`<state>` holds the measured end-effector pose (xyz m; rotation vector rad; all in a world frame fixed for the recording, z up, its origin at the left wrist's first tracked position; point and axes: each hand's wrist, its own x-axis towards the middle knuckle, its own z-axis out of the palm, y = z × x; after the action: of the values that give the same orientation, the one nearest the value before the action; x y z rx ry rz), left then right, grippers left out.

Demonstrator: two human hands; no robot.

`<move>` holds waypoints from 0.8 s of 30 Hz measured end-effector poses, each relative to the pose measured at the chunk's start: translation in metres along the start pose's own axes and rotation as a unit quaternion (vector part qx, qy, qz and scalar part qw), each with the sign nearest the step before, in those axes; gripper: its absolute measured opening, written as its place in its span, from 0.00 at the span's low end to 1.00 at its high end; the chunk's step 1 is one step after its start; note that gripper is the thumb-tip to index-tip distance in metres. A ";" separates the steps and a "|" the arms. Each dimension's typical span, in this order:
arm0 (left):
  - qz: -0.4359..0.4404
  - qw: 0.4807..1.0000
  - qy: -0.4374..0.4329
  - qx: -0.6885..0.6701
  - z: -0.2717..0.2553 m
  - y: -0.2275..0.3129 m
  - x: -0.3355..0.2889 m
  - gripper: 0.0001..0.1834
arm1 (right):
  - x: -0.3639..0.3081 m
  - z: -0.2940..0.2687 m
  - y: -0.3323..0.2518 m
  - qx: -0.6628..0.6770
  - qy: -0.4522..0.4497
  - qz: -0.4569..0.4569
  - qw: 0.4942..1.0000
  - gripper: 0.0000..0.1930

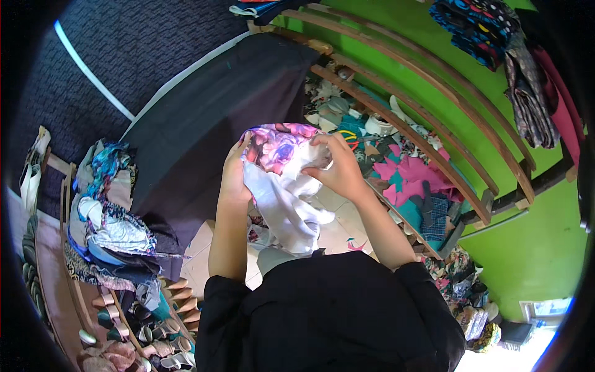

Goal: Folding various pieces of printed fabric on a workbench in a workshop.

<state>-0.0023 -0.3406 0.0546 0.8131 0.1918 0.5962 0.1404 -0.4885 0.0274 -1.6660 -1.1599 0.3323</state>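
A piece of fabric (277, 147), printed with pink and purple flowers, hangs between my two hands in front of me. Its pale white side (279, 198) drapes down in folds toward my lap. My left hand (235, 170) grips the left edge, thumb toward the top. On the other side, my right hand (341, 170) pinches the cloth between curved thumb and fingers, near a crumpled fold. Just beyond the right hand lie scissors (348, 137) with yellow and red handles, among scraps.
A dark cloth (211, 93) covers the surface ahead. To the right, a wooden slatted rack (427, 87) stands over fabric scraps, including a pink piece (412, 173). Piled clothes (118, 229) sit at left, above shelves of shoes (167, 341). Folded fabrics (527, 87) hang at upper right.
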 end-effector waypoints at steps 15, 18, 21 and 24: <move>-0.072 0.996 -0.057 0.019 0.005 -0.020 0.031 0.13 | -0.014 0.010 0.008 -0.032 0.227 -0.231 0.946 0.06; -0.036 0.991 -0.110 0.063 -0.001 -0.033 0.026 0.15 | -0.016 -0.001 0.005 0.336 0.244 0.023 0.909 0.09; 0.178 0.815 -0.113 0.540 -0.001 -0.036 0.016 0.31 | -0.003 -0.021 -0.007 0.315 0.153 0.025 0.936 0.14; 0.164 0.846 -0.076 0.501 -0.018 -0.036 0.014 0.31 | 0.009 -0.006 -0.033 0.182 0.025 0.026 0.983 0.31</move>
<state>0.0175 -0.3405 0.0172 1.9382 0.2186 0.7451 0.1312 -0.4843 0.0607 -1.3764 -0.9548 0.5012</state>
